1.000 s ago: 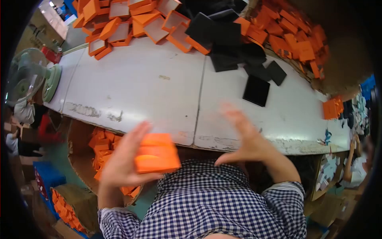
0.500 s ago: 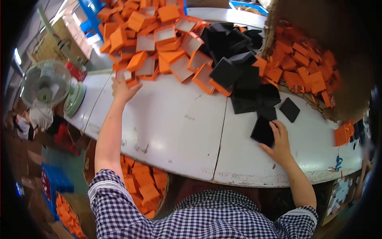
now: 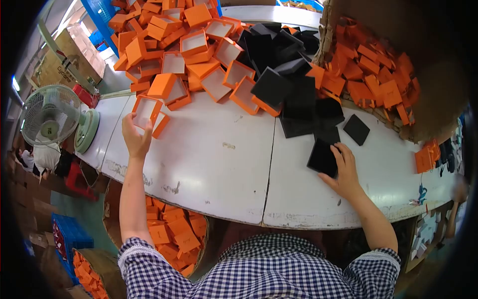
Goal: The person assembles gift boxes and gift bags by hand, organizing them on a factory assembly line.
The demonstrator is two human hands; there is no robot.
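Head view: my left hand (image 3: 136, 142) grips an open orange box (image 3: 143, 107) by its near side, at the near-left edge of the pile (image 3: 197, 17). My right hand (image 3: 347, 174) grasps a black pad (image 3: 320, 159) on the desk (image 3: 219, 164). Pinch edges only; press lightly to avoid dents.

A white table (image 3: 219, 169) is stretching from 9 to 3 o'clock, a seam (image 3: 269, 174) splitting it and scuffs (image 3: 172, 188) marking its near side. Orange boxes (image 3: 194, 42), some showing pale insides, are heaping up at 11. Black squares (image 3: 298, 94) are piling at 1, one (image 3: 357, 129) lying apart at 2. A fan (image 3: 50, 114) is standing at 9; a blue item (image 3: 422, 193) is resting at 4.
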